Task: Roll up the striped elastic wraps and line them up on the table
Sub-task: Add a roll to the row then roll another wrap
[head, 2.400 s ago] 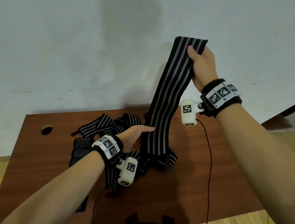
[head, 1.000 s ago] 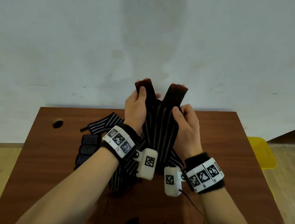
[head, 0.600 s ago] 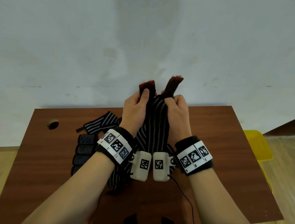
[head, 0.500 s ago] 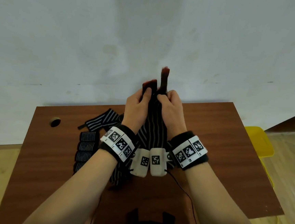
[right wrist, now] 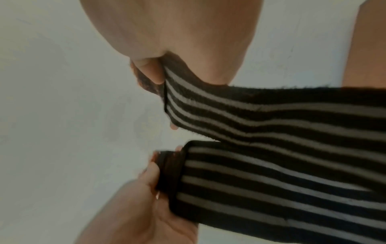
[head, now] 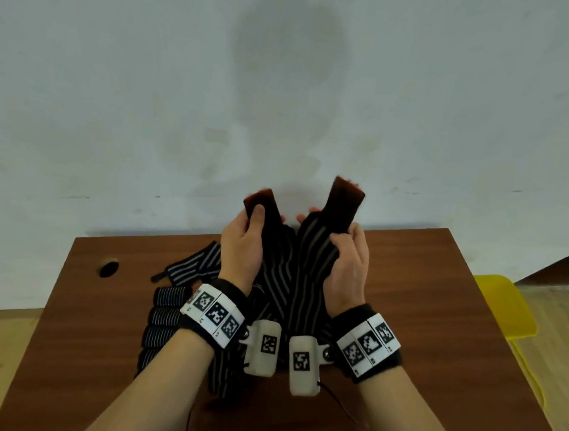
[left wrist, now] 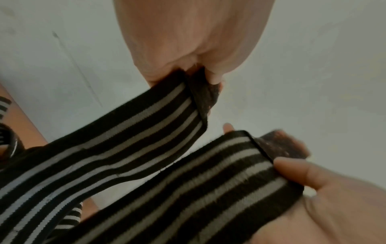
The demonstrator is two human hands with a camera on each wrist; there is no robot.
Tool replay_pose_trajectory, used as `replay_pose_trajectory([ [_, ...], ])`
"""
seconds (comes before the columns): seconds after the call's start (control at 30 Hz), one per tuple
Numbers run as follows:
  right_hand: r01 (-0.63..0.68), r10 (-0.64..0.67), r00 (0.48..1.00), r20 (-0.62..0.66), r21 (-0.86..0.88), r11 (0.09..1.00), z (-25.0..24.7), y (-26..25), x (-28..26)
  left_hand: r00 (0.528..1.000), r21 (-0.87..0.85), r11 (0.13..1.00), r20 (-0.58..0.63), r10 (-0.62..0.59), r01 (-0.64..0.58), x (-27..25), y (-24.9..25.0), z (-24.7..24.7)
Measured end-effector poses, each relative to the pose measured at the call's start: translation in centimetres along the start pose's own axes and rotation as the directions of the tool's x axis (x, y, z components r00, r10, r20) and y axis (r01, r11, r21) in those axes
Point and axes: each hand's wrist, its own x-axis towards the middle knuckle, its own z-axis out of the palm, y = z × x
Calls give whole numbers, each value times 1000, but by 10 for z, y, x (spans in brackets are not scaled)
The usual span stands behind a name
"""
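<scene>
Striped elastic wrap [head: 291, 277] is hanging unrolled above the table [head: 441, 297], its ends being pinched by left hand [head: 242, 246] and right hand [head: 347, 265]; four finished rolls [head: 163, 328] are lining up at left, others lying loose.

No words, brand names or numbers could be read anywhere. The only signs were black-and-white square code markers — three in a row on the band at the left wrist [head: 213, 315], three on the band at the right wrist [head: 367, 344], and one each on the two white camera housings [head: 268, 344] [head: 300, 361]. Tiny characters sat below the band markers — too small to make out.
</scene>
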Motion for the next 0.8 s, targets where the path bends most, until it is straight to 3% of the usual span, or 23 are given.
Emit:
replay_pose_trajectory([
  [0.17,-18,14,999,-41,-80,997,0,-12,2,996,44,999,86,18,-21,-3,4,9],
  [0.23,21,-38,997,-71,-230,973,5,-8,2,989,60,997,140,40,-48,-7,6,16],
  [0.33,143,-164,986,17,-585,799,2,0,2,981,100,991,177,75,-94,-12,11,22],
  [0.4,195,-191,978,83,-690,697,-2,3,0,976,87,992,204,75,-95,-13,11,22],
  [0.5,205,-186,977,107,-719,664,-9,4,-3,979,62,997,197,41,-54,-16,11,19],
  [0.6,293,-262,948,179,-812,505,-9,4,-9,971,-120,983,211,-114,142,-22,10,16],
  [0.67,365,-304,919,251,-831,419,-9,4,-12,962,-201,959,225,-153,199,-26,10,15],
  [0.8,436,-368,887,278,-766,472,-14,1,-17,984,-155,977,123,-130,149,-22,6,10],
])
